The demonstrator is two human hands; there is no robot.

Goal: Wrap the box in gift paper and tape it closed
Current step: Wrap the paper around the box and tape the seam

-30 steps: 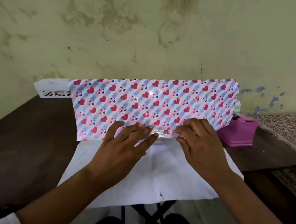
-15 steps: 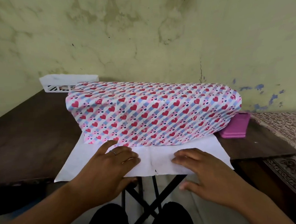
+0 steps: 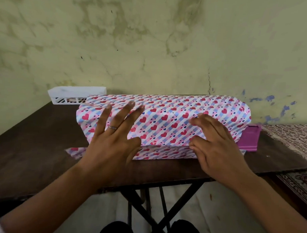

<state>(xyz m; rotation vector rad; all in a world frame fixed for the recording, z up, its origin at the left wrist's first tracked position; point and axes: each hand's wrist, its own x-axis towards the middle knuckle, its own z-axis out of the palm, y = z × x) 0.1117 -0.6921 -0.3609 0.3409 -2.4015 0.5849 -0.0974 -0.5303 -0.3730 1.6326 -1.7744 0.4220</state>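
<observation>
I see my left hand (image 3: 111,142) spread flat, fingers straight, pressing the gift paper (image 3: 166,122) over the box near the worktop (image 3: 35,147) front edge; my right hand (image 3: 216,144) rests beside it, fingers loosely curled, gripping nothing.

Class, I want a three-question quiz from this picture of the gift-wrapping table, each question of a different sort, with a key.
1. True or false: the left hand lies with straight, spread fingers on the paper.
2. Which thing stands behind the parcel's left end? A) white basket B) purple box C) scissors
3. Fill in: a ring sits on the ____ hand.

Key: 1 true; 2 A; 3 left. The right hand wears none that shows.
</observation>
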